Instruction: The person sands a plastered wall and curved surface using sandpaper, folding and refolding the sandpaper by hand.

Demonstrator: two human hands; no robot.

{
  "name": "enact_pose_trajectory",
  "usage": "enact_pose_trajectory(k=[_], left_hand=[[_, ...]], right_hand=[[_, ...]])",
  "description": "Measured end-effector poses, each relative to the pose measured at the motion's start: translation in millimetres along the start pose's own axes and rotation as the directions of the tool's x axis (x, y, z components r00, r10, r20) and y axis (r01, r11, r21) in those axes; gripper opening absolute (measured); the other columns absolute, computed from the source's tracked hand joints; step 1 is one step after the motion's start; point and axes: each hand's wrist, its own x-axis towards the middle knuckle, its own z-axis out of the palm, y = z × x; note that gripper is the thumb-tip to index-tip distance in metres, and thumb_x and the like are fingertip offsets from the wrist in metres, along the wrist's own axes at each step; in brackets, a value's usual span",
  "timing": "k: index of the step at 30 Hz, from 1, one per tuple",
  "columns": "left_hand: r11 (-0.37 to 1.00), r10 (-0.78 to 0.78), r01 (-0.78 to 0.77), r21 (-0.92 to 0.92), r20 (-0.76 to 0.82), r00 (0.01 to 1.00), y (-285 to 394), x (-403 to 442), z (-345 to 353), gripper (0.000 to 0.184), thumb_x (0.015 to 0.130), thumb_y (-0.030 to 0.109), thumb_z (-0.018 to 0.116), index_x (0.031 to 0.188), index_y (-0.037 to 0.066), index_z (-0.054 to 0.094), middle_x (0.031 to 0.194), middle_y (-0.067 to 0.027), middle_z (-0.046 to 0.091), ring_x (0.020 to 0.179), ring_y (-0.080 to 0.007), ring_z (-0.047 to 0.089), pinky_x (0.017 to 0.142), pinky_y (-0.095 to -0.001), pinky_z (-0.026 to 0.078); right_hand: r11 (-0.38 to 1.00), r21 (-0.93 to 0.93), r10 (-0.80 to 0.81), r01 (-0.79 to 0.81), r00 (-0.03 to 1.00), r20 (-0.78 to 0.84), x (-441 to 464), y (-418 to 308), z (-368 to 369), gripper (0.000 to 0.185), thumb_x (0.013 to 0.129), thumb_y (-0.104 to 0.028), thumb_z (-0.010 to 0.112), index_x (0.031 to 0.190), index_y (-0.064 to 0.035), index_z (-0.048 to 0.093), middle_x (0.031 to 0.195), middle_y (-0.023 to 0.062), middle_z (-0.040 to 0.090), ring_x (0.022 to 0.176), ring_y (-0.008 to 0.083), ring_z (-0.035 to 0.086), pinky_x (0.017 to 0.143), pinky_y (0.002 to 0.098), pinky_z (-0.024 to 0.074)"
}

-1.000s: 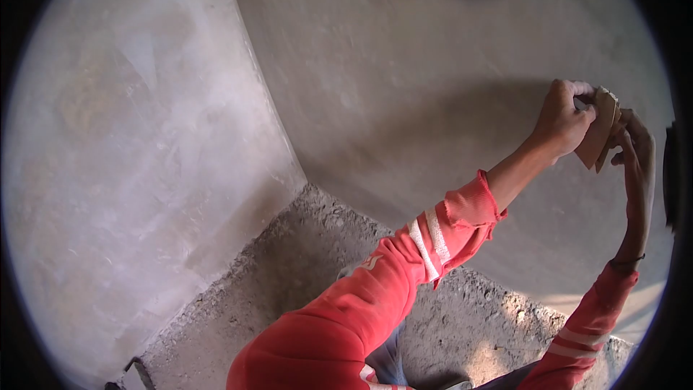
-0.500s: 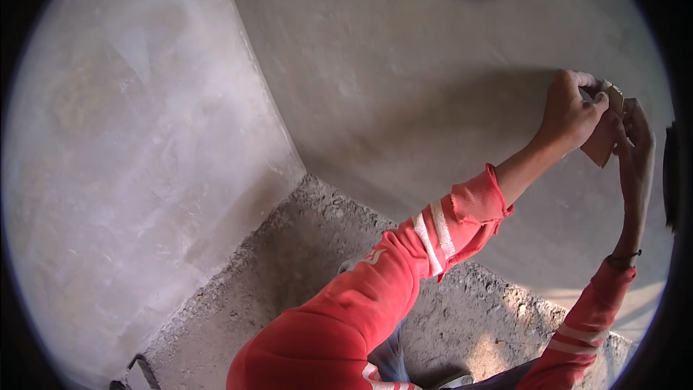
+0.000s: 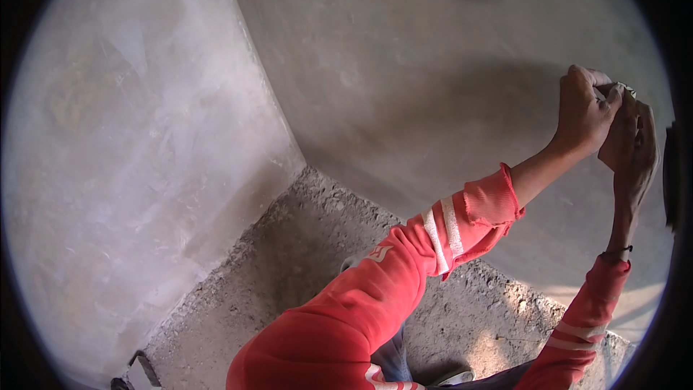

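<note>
Up at the right, in front of the wall, my left hand (image 3: 588, 112) has its thumb and fingers pinched at the top end of a flat reddish-brown piece of sandpaper (image 3: 612, 148). My right hand (image 3: 639, 141) is closed around the other side of the same piece, with its fingers pointing up. A crumpled pale edge shows between the fingertips of both hands. Much of the sandpaper is hidden behind the fingers, so its full shape cannot be made out.
A smooth grey plastered wall (image 3: 390, 87) meets a lighter wall (image 3: 144, 173) at a corner. The rough floor (image 3: 289, 260) has rubble along the wall base. A dark-handled tool (image 3: 148, 370) lies at bottom left. A shoe (image 3: 458, 378) shows at the bottom.
Both hands have shifted slightly right and come closer together. The sandpaper has moved with them and is now more covered by the fingers.
</note>
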Motion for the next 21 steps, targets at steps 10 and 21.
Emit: enact_pose_trajectory(k=[10,21], left_hand=[[0.986,-0.146,0.154,-0.060,0.121,0.982,9,-2,1,0.022,0.089,0.009,0.075,0.085,-0.012,0.070,0.075,-0.0199,0.071,0.067,-0.0294,0.070,0.064,-0.0374,0.054],[0.988,-0.144,0.157,-0.006,0.363,0.920,23,0,-7,0.021,0.081,0.003,0.072,0.097,-0.011,0.071,0.088,-0.0241,0.074,0.077,-0.0316,0.074,0.073,-0.0387,0.059]], right_hand=[[0.997,-0.061,0.035,-0.039,0.997,-0.073,-7,15,9,0.028,0.108,-0.031,0.052,0.126,-0.0142,0.066,0.110,0.0099,0.072,0.095,0.0220,0.069,0.083,0.0354,0.0538],[0.985,0.170,0.039,-0.009,0.984,-0.174,-10,49,15,0.029,0.108,-0.029,0.056,0.128,-0.0103,0.064,0.112,0.0076,0.075,0.096,0.0191,0.073,0.082,0.0344,0.0570]])
